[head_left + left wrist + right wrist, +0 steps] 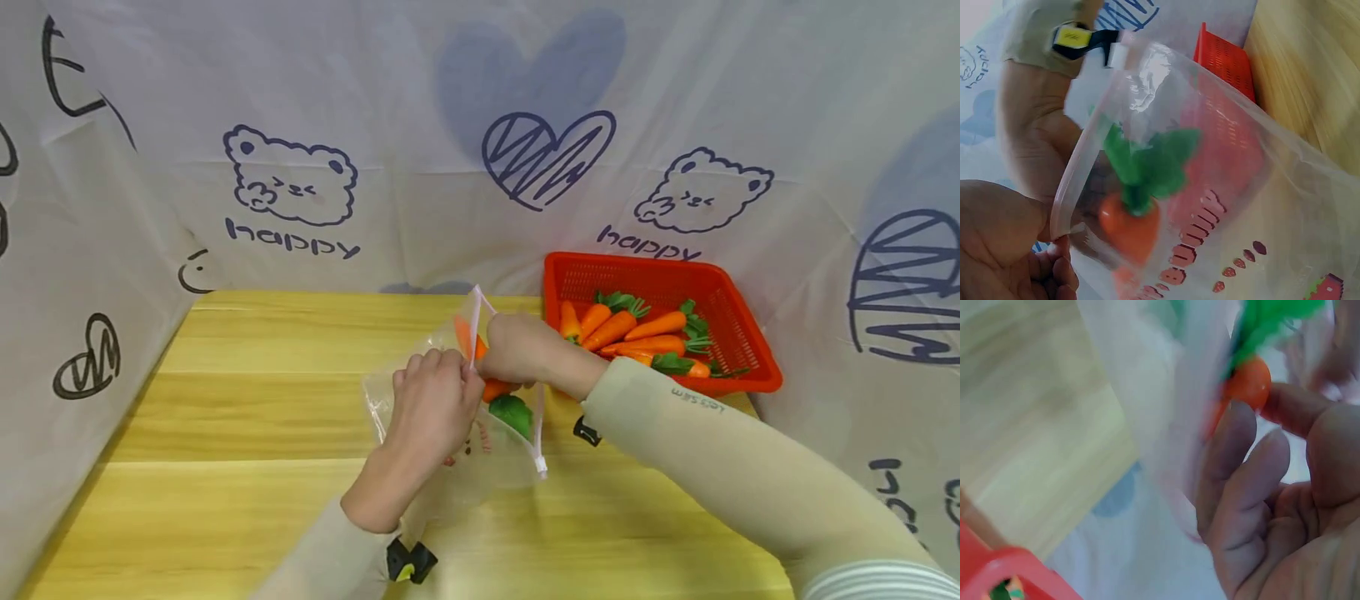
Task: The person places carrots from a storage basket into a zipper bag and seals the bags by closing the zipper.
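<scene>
A printed cloth backdrop point(480, 125) is hanging behind a wooden desk point(225, 417), and a red basket point(738, 333) is sitting at the desk's far right with several toy carrots point(637, 329) lying in it. Near the desk's middle, a clear zip bag point(465, 433) is being held up off the wood, its mouth open toward the basket. The left hand point(431, 408) is pinching the near edge of the bag's mouth, its grip closed on the plastic strip. The right hand point(517, 350) is reaching into the mouth with its grip closed around a carrot point(1130, 219), which is sitting inside the bag, orange root down and green leaves up in the left wrist view. To my eye, doing this well is meaning keeping the left pinch firm and the mouth wide, pushing the carrot deep before letting go, and drawing the fingers point(1235, 456) out without dragging the thin plastic along.
</scene>
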Motion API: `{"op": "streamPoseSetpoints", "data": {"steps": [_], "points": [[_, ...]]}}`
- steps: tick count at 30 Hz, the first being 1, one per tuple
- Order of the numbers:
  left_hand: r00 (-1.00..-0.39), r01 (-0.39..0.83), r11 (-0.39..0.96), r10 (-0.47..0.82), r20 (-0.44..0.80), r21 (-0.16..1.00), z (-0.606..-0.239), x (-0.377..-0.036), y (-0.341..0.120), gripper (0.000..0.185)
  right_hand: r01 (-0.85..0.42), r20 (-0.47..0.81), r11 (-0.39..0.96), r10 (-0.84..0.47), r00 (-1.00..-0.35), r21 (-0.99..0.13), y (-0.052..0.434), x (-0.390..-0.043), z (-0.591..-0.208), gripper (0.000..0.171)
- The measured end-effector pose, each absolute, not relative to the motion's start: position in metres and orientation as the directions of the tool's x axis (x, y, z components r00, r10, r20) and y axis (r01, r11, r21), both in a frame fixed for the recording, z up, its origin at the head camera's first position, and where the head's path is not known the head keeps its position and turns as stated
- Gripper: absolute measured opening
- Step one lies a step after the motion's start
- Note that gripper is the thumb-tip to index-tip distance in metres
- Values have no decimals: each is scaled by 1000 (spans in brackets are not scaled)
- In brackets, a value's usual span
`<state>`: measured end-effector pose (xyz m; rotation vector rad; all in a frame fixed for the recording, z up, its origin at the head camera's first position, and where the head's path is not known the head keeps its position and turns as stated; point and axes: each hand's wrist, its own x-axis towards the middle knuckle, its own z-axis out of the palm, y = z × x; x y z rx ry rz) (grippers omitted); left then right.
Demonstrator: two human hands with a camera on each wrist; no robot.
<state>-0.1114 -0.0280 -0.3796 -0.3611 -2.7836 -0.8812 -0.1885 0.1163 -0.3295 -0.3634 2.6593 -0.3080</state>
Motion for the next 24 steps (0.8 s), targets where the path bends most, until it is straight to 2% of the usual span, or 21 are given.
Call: {"op": "streamPoseSetpoints", "data": {"steps": [5,8,11,13,17,19,20,24], "points": [[-975,217,725,133,176,654,-369,-115,-32,21,-253,-356,935,-331,-874,-249,112,-181,-351,41],[-979,196,716,101,178,670,-365,-118,-34,22,-312,-331,934,-354,-875,-175,110,-177,-359,40],[-983,176,719,88,163,672,-366,-120,-36,21,-314,-270,939,-342,-900,-143,111,-171,-359,42],[-984,170,716,88,153,677,-367,-121,-38,21,-322,-185,941,-337,-923,-107,114,-166,-355,45],[-986,165,710,94,140,684,-368,-124,-43,21,-293,71,955,-290,-954,-39,130,-157,-345,45],[-987,160,707,92,134,689,-367,-126,-46,21,-261,133,965,-255,-958,-33,142,-156,-344,46],[-987,155,704,90,130,693,-366,-127,-48,22,-246,117,968,-239,-964,-53,147,-157,-343,46],[-989,138,733,65,133,666,-362,-128,-57,22,-194,-85,964,-212,-974,-182,166,-160,-337,32]]}}
